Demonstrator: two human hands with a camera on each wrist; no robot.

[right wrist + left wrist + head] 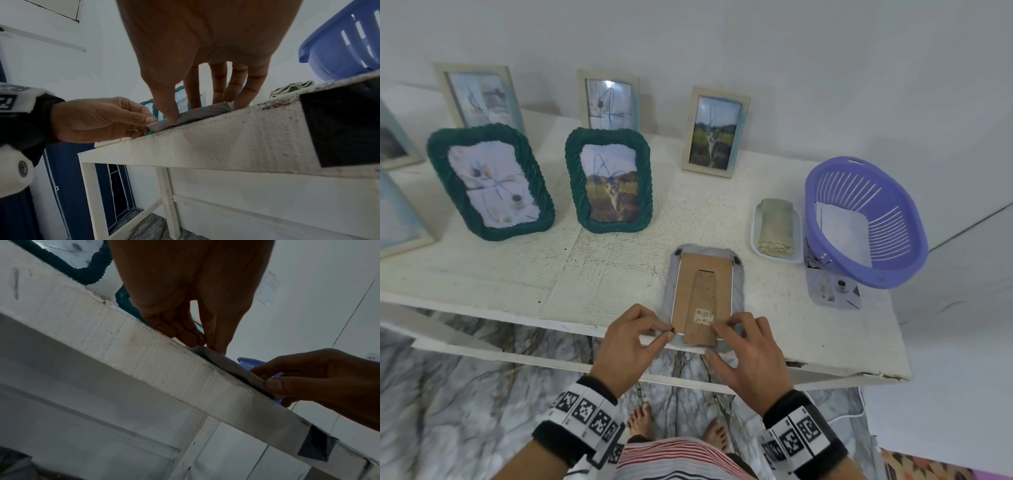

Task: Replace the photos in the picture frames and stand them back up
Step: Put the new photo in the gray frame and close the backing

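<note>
Left hand (631,342) is pinching the corner tab (672,329) and right hand (748,353) is gripping the face-down grey frame (738,284). It's sitting at the table (517,274) edge, risking a slip.

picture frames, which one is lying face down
The grey frame at the table's front edge, cardboard back facing up. The two green frames and the pale ones stand upright.

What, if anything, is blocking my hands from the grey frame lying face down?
Nothing visible. The left hand pinches a small black clip at the near corner of the face-down grey rope-edged frame, and the right hand holds its other near corner.
</note>
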